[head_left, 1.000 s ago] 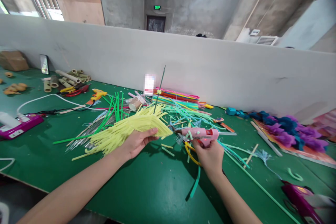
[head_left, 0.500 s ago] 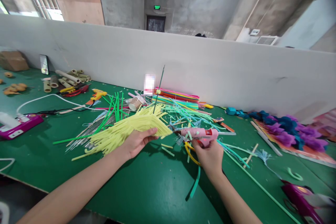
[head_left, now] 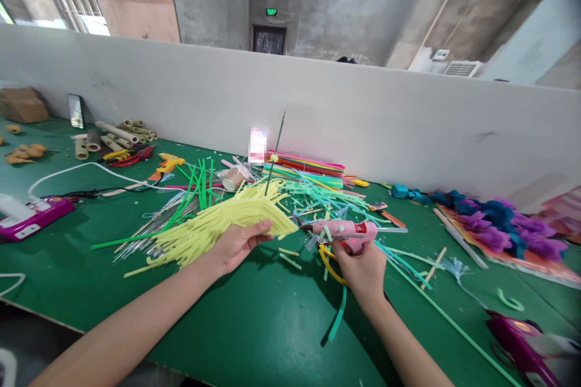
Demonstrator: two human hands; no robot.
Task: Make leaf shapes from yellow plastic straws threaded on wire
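Observation:
My left hand [head_left: 240, 245] pinches a flat piece of yellow pipe cleaners [head_left: 284, 224] between thumb and fingers, its cut end pointing right. Behind and left of that hand spread many more yellow pipe cleaners [head_left: 190, 233]; where the held piece ends among them I cannot tell. Wrapped round the handle of a pink glue gun [head_left: 338, 229] is my right hand [head_left: 363, 272]. The gun's dark nozzle points left, right beside the end of the yellow piece; whether they touch is unclear. A thin dark green stem [head_left: 279, 139] with a small yellow bead stands upright behind.
Green pipe cleaners [head_left: 200, 187] and metal wires [head_left: 140, 236] lie left on the green table [head_left: 272, 326]. Coloured bundles [head_left: 308, 163] rest along the white partition [head_left: 318, 109]. Purple power strips [head_left: 40, 217] sit at both sides. A yellow glue gun [head_left: 170, 163] lies farther back.

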